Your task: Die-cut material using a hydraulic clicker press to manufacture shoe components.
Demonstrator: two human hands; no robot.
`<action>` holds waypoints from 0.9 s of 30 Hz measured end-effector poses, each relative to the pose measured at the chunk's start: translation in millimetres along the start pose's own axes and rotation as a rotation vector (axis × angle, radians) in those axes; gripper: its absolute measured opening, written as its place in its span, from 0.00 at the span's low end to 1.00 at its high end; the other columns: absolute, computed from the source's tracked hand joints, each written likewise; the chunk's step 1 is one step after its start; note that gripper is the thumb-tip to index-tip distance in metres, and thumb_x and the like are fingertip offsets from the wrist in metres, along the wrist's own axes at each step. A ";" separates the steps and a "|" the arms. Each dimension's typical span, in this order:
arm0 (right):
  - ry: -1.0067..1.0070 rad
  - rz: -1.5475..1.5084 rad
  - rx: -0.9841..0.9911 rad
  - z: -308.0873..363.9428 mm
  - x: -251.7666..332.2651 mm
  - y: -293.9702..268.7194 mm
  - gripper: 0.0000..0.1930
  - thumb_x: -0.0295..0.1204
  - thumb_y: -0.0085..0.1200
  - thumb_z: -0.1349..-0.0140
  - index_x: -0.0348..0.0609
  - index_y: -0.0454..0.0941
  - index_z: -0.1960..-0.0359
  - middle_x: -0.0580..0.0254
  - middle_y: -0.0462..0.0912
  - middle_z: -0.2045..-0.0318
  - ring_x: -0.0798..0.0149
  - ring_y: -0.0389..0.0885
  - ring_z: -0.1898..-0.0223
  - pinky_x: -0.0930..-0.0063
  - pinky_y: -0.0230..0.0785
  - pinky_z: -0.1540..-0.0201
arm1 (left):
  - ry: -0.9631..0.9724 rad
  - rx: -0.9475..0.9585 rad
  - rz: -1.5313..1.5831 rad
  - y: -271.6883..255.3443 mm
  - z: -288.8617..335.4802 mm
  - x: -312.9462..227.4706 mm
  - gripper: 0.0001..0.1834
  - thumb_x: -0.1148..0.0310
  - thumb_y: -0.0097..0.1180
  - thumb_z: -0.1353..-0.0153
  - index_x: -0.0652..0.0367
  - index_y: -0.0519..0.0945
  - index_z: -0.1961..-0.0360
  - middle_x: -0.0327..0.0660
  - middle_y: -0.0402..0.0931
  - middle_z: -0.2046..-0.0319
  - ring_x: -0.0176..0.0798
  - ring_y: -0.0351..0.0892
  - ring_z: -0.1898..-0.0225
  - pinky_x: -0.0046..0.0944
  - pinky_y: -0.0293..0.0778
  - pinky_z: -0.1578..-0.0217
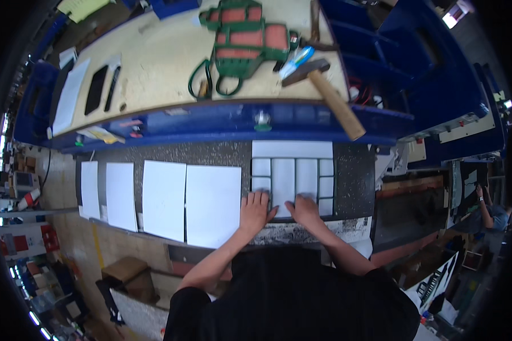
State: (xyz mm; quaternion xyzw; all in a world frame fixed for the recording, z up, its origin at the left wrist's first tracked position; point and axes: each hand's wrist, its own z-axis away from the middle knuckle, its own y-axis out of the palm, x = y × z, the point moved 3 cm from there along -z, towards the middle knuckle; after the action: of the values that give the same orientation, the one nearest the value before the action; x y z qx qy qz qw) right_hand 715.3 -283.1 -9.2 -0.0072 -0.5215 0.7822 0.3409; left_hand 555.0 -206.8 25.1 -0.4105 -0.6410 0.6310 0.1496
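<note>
In front of me lies a white rectangular layout (292,149), split by dark green lines into a wide top strip, tall middle panels and small side cells. My left hand (255,212) rests on its lower left part, fingers laid flat and pointing away, thumb stretched inward. On the lower right part rests my right hand (305,210), its thumb spread toward the left one. Neither hand appears to hold anything. To the left lie white sheets: a large one (213,202), another large one (164,199), a smaller one (120,196) and a narrow one (89,187).
A blue-edged bench (159,74) stands beyond the dark speckled work surface (352,182). On it lie a hammer (331,96), a green and reddish framed piece (250,42), a black phone-like slab (96,90) and papers. Another person (491,213) is at far right. A cardboard box (129,273) sits lower left.
</note>
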 end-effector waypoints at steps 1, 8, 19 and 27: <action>0.019 -0.046 0.013 -0.4 2.6 -0.7 0.23 0.48 0.49 0.37 0.34 0.77 0.66 0.40 0.81 0.68 0.40 0.80 0.61 0.48 0.71 0.56 | -0.020 0.002 0.013 -2.7 -0.7 2.9 0.26 0.50 0.61 0.48 0.62 0.75 0.59 0.46 0.75 0.60 0.48 0.72 0.57 0.46 0.65 0.54; -0.026 -0.113 -0.112 1.4 3.9 3.6 0.17 0.40 0.49 0.37 0.35 0.75 0.74 0.41 0.79 0.75 0.38 0.79 0.68 0.47 0.70 0.61 | -0.081 0.260 -0.038 8.3 -11.6 12.2 0.25 0.49 0.59 0.48 0.62 0.78 0.62 0.45 0.77 0.62 0.44 0.75 0.58 0.44 0.63 0.51; -0.032 -0.080 -0.084 4.6 -4.2 8.8 0.15 0.38 0.49 0.39 0.36 0.75 0.75 0.42 0.79 0.76 0.40 0.79 0.68 0.48 0.72 0.61 | 0.012 0.134 -0.069 13.9 -4.3 -1.9 0.17 0.58 0.57 0.49 0.62 0.77 0.67 0.45 0.77 0.67 0.44 0.76 0.59 0.42 0.64 0.51; -0.077 -0.126 -0.192 0.8 -3.7 4.2 0.16 0.37 0.50 0.38 0.36 0.74 0.78 0.43 0.78 0.77 0.39 0.78 0.70 0.47 0.70 0.64 | 0.018 0.499 -0.011 30.0 -24.2 13.8 0.16 0.56 0.51 0.45 0.57 0.82 0.74 0.46 0.80 0.68 0.43 0.81 0.64 0.45 0.70 0.55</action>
State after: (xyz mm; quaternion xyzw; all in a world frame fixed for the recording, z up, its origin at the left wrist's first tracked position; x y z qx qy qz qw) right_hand 715.6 -286.7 -13.6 0.0232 -0.6061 0.7054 0.3668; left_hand 573.8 -184.4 -3.5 -0.3629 -0.4663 0.7653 0.2554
